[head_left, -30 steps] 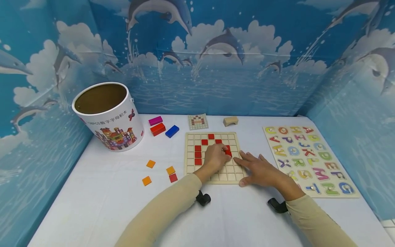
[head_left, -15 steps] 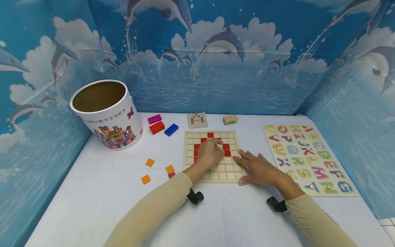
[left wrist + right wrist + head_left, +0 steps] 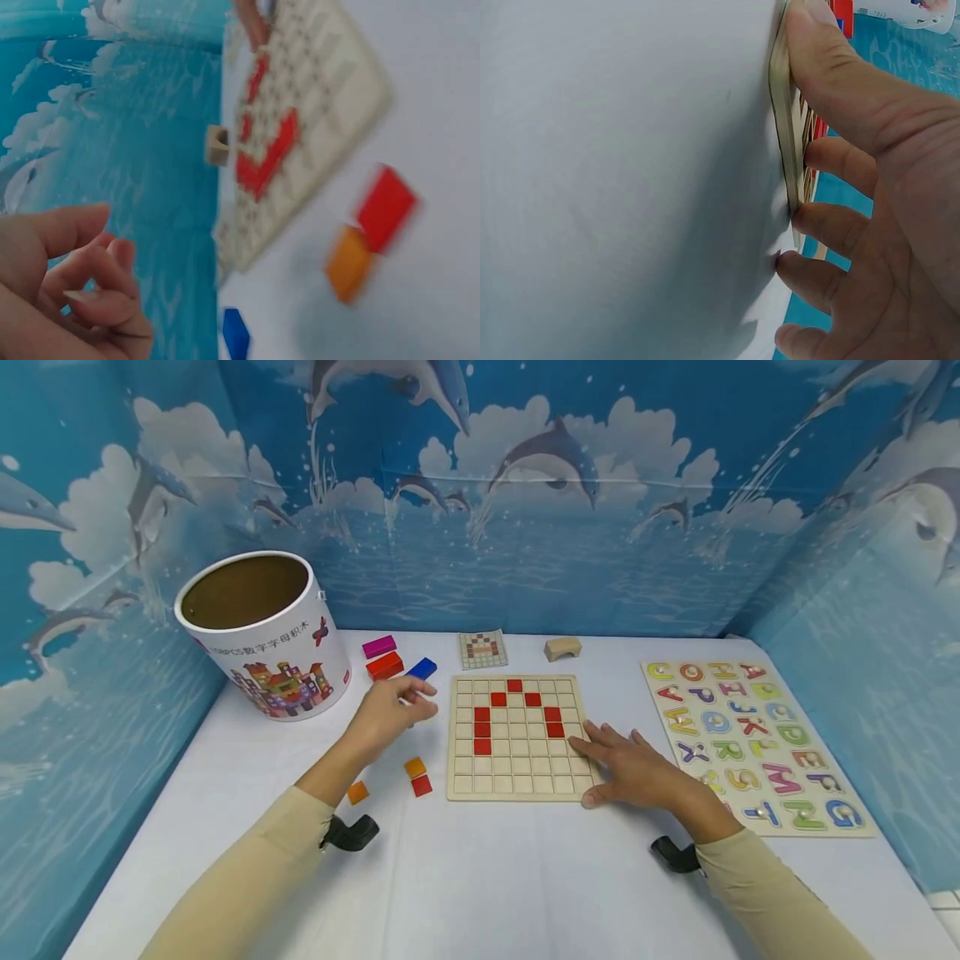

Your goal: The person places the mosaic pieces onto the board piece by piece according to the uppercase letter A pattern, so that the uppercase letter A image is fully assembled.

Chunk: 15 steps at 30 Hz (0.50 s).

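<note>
Above the table, left of the gridded wooden board [image 3: 513, 787], hovers my left hand [image 3: 390, 714] with its fingers loosely curled. Nothing shows between them in the left wrist view, where the same hand [image 3: 79, 289] fills the lower left. Several red square tiles [image 3: 482, 730] sit in the board's cells, forming an arch shape. My right hand [image 3: 637, 772] rests with spread fingers on the board's right edge; its thumb [image 3: 832, 67] touches the rim. Near my left forearm lie a red tile [image 3: 422, 786] touching an orange tile [image 3: 416, 767], and another orange tile [image 3: 357, 792].
A white printed bucket [image 3: 277, 652] stands at the back left. Beside it lie magenta [image 3: 379, 647], red [image 3: 385, 666] and blue [image 3: 423, 668] blocks. Behind the board are a pattern card [image 3: 483, 650] and a wooden arch block [image 3: 562, 648]. An alphabet board [image 3: 757, 752] lies at right.
My left hand has lifted away from the board and swung left over the table, uncovering the red tiles. It now hides one orange tile. My right hand stays on the board's edge.
</note>
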{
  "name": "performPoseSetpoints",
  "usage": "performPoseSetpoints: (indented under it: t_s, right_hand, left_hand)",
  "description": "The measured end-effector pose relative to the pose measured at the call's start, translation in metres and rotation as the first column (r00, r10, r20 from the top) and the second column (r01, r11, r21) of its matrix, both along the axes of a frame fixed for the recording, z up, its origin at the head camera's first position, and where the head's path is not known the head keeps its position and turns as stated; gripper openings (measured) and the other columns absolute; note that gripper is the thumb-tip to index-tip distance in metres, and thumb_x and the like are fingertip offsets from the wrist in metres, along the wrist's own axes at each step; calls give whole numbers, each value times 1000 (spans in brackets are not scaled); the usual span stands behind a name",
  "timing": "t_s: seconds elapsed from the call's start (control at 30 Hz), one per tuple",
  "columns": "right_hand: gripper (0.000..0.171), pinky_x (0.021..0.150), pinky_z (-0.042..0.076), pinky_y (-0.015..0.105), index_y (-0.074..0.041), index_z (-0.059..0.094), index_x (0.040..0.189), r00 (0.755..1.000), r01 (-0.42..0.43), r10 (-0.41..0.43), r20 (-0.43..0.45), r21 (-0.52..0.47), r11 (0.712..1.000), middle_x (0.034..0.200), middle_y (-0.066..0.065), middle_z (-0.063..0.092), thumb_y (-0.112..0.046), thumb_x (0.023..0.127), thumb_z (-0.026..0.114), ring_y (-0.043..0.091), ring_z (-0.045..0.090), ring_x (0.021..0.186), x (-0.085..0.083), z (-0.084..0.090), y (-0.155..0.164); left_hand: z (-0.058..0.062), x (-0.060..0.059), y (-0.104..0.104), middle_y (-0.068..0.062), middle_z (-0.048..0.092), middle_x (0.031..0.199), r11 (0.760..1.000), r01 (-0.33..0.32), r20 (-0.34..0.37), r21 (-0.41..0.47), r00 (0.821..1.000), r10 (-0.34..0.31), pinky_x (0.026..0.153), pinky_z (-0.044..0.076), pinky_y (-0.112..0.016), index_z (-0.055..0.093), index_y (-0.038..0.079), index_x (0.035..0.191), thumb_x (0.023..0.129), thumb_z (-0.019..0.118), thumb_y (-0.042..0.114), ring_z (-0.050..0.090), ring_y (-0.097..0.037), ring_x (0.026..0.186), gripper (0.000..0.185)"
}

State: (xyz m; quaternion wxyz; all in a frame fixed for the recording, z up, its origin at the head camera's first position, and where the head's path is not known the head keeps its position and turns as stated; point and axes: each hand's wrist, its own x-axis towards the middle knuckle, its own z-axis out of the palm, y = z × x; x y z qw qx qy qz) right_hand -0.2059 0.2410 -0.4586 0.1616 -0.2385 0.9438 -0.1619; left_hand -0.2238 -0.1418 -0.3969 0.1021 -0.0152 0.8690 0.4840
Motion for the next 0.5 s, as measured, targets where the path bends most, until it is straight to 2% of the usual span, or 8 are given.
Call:
performPoseSetpoints:
  t_s: [0.1,0.2,0.33,0.5]
  right_hand:
    - [100,115,8,72,-13,40,157,1000,3,-3,7,0,1000,166,21,22,-59,78,78,48,18,152,0,-1,0]
    - [100,115,9,72,-13,40,157,1000,3,-3,6,-2,1000,166,21,22,-59,78,78,48,17,152,1,-1,1]
    - [100,115,8,72,-12,40,157,1000,6,-6,8,-14,1000,166,21,23,-58,77,79,49,17,151,1,-2,1]
    - [100,115,8,72,-12,40,157,1000,6,-6,7,-7,1000,166,21,22,-59,78,78,49,17,151,0,-2,3]
  left_hand:
    - [-19,20,-15,-5,64,96,988,84,83,-131,994,-74,77,50,-35,73,14,109,93,75,23,58,-24,92,18]
    - [-37,36,-22,-4,62,86,969,131,119,-209,987,-107,70,45,-31,74,14,98,91,77,18,56,-21,84,9]
    - [-53,45,-24,-2,60,82,968,119,92,-220,991,-101,68,44,-30,73,14,94,86,80,14,55,-18,79,11]
    - [-63,48,-19,-1,59,81,960,114,41,-257,993,-107,69,44,-30,73,16,93,83,84,16,55,-16,78,15]
